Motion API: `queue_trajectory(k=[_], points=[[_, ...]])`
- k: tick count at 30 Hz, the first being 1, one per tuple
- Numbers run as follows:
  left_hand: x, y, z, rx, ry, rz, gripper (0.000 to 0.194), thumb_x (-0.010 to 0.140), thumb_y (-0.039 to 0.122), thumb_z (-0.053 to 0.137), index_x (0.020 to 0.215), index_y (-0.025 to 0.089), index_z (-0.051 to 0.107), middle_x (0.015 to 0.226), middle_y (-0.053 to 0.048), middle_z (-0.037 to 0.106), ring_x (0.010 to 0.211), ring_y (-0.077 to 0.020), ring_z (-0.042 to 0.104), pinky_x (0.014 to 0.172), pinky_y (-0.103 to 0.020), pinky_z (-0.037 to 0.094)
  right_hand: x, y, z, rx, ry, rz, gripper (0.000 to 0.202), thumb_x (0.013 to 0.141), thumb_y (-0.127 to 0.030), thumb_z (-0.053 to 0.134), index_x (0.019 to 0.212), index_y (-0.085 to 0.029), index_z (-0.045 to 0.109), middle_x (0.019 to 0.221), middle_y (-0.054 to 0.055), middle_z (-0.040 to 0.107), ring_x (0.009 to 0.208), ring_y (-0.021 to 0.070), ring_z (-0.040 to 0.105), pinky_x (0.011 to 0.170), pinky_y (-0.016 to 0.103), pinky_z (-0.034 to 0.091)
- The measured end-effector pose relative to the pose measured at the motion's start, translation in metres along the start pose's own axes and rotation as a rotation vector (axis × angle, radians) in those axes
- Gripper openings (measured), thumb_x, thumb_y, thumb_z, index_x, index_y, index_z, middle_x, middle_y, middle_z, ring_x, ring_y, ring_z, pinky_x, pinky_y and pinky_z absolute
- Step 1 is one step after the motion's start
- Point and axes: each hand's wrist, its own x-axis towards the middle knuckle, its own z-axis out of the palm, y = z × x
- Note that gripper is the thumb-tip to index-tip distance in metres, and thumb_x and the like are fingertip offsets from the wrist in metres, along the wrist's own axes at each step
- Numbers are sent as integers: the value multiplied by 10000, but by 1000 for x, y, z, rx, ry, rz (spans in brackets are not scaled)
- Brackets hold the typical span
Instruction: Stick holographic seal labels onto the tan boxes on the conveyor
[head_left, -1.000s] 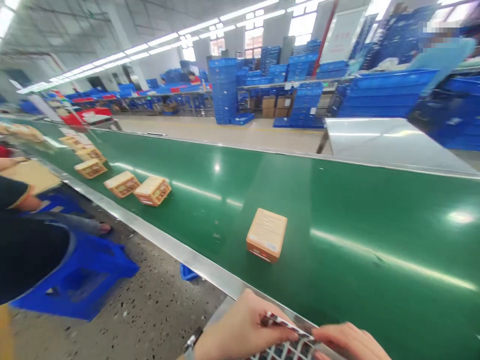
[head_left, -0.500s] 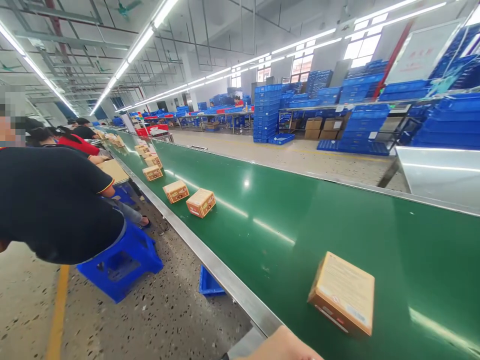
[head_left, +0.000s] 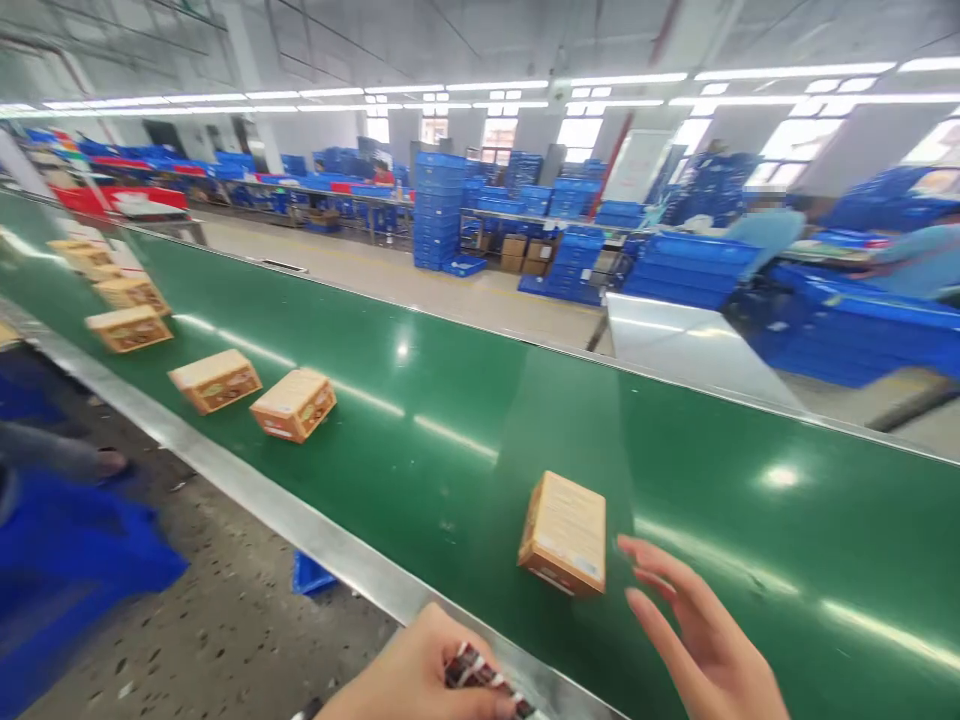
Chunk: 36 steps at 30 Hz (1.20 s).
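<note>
Bright light from ceiling tubes [head_left: 622, 80] and windows [head_left: 581, 132]; white glare streaks the green belt [head_left: 450, 360]; edges blurred

No legible text. Nearest carton [head_left: 566, 525]: rows of fine print on top, pale patch near one corner, too blurred to read. Next carton to its left [head_left: 294, 405]: printed side, unreadable. White background board [head_left: 637, 165]: marks too faint.

The belt [head_left: 465, 380] is green, the nearest box [head_left: 568, 525] cream-topped and brown-sided, the held piece [head_left: 470, 667] dark and white-patterned.
</note>
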Motion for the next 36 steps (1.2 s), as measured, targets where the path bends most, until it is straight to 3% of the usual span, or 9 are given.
queue_trajectory(k=[2, 4, 6, 9, 13, 17, 23, 27, 36], points=[[0, -13, -7, 109, -102, 164, 491, 823, 643, 671, 703, 174, 755, 787, -89, 768, 759, -194, 665, 745, -284, 507, 18, -1, 6, 29, 42, 79, 624, 901, -569, 617, 1433, -288, 453, 1424, 126, 572, 1271, 306, 587, 1018, 482, 532], [3, -31, -9, 181, -229, 290, 484, 843, 643, 653, 663, 209, 764, 1065, -115, 783, 1067, -275, 680, 973, -370, 494, 30, -2, 14, 106, -44, 148, 807, 900, -578, 616, 1555, -299, 237, 1509, 146, 475, 1350, 298, 516, 1075, 505, 475], [6, -46, -10, 285, -281, 312, 436, 830, 614, 693, 631, 234, 771, 1303, -78, 681, 1335, -328, 528, 1115, -451, 409, 33, -5, 22, 185, -136, 184, 870, 908, -560, 617, 1583, -310, 129, 1545, 151, 423, 1387, 282, 473, 1127, 518, 408], [8, -50, -11, 435, -262, 341, 230, 874, 448, 713, 753, 282, 820, 1521, -4, 452, 1502, -344, 262, 1206, -562, 249, 25, -15, 28, 268, -229, 190, 888, 895, -527, 649, 1579, -317, 123, 1544, 157, 424, 1357, 277, 504, 1130, 536, 396], [5, -20, -8, 505, -204, 446, 139, 834, 268, 767, 951, 318, 823, 1602, 15, 279, 1523, -388, 122, 1203, -657, 134, 18, -32, 23, 324, -252, 228, 717, 871, -553, 670, 1473, -295, 379, 1508, 153, 476, 1288, 286, 564, 1030, 490, 505], [12, 10, 2, 474, -152, 406, 133, 798, 196, 800, 916, 251, 828, 1599, -23, 316, 1521, -406, 91, 1197, -638, 229, 27, -43, 15, 398, -93, 336, 455, 817, -628, 695, 1030, -228, 663, 1412, 136, 578, 1177, 303, 632, 876, 390, 574], [28, 20, 15, 535, -164, 378, 168, 780, 79, 779, 870, 214, 822, 1598, -31, 348, 1522, -410, 98, 1201, -595, 291, 39, -51, 16, 447, -57, 530, 592, 708, -693, 748, 1027, -196, 712, 1006, 92, 754, 843, 255, 691, 705, 328, 548], [29, 22, 22, 584, -166, 424, 142, 791, 85, 777, 849, 210, 815, 1607, -11, 336, 1526, -391, 117, 1215, -541, 309, 35, -53, 16, 430, 24, 566, 567, 619, -700, 792, 878, -201, 716, 1008, 80, 749, 791, 234, 667, 658, 302, 530], [34, 35, 33, 649, -251, 432, 92, 808, 117, 777, 836, 196, 813, 1616, -11, 316, 1524, -393, 122, 1203, -519, 351, 27, -46, 5, 319, 117, 480, 498, 677, -682, 736, 791, -203, 659, 1084, 105, 724, 802, 234, 656, 641, 314, 536]])
